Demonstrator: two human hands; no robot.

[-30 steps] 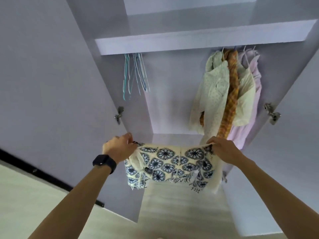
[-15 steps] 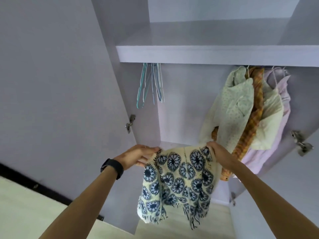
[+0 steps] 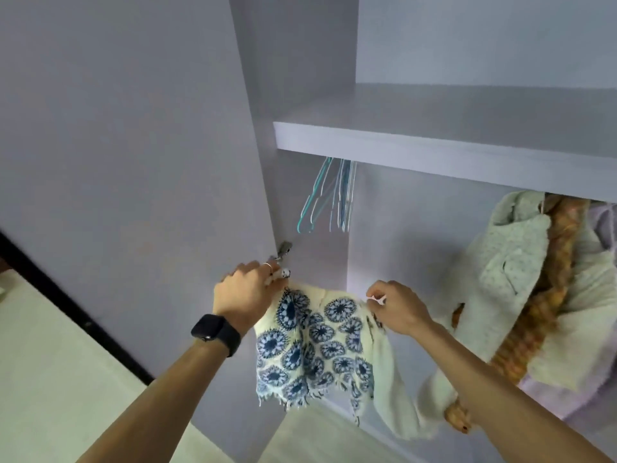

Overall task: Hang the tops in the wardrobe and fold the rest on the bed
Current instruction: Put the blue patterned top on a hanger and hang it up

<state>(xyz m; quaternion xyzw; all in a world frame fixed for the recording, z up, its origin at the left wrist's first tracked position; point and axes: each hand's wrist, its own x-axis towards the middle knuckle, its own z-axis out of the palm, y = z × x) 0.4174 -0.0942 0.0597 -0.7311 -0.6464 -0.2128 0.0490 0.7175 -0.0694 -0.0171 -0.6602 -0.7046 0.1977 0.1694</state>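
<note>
A top (image 3: pixel 317 345) hangs in front of the wardrobe (image 3: pixel 417 228) opening, held between the left hand (image 3: pixel 245 295) at its upper left corner and the right hand (image 3: pixel 399 309) at its upper right. Behind and above, hangers (image 3: pixel 330 198) hang under the shelf (image 3: pixel 434 155) on the left; hung tops (image 3: pixel 521 279) fill the right. The open door (image 3: pixel 133 162) stands left, its hinge (image 3: pixel 283 250) just above the left hand

We see through one wide-angle camera on our head, standing close to the open wardrobe (image 3: pixel 417 245) and facing forward and down into it, its shelf (image 3: pixel 467 108) toward 12 o'clock. Our forearms enter from 6 o'clock, and our left hand (image 3: pixel 245 292) and right hand (image 3: pixel 397 310), gripping the patterned top (image 3: pixel 314 342), sit near centre at arm's reach. The door (image 3: pixel 133 162) fills 9 o'clock and the hung clothes (image 3: pixel 510 269) 3 o'clock.
</note>
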